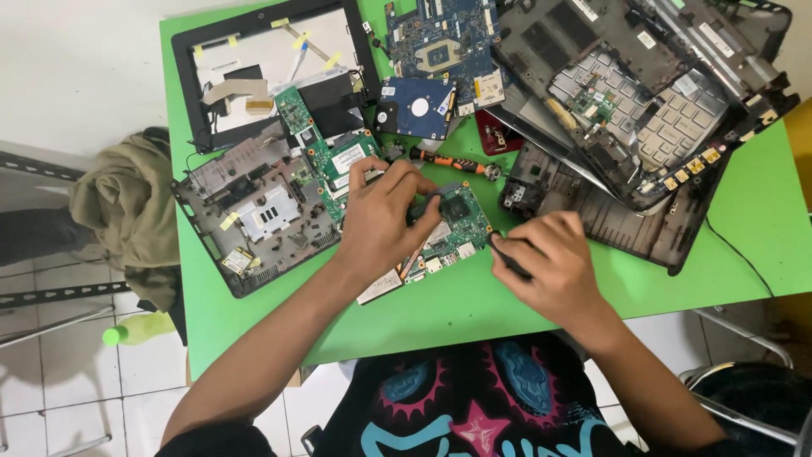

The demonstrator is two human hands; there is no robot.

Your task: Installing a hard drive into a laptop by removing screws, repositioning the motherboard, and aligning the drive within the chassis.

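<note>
A green circuit board lies near the front edge of the green table. My left hand rests on the board, its fingers curled around a small dark part on top of it. My right hand is just right of the board and grips a thin black tool whose tip points at the board's right edge. A screwdriver with an orange and black handle lies just beyond my left hand.
Opened laptop shells are piled at the back right, another shell sits at the left. A blue motherboard, a hard drive and a screen frame lie at the back. A cloth hangs off the left edge.
</note>
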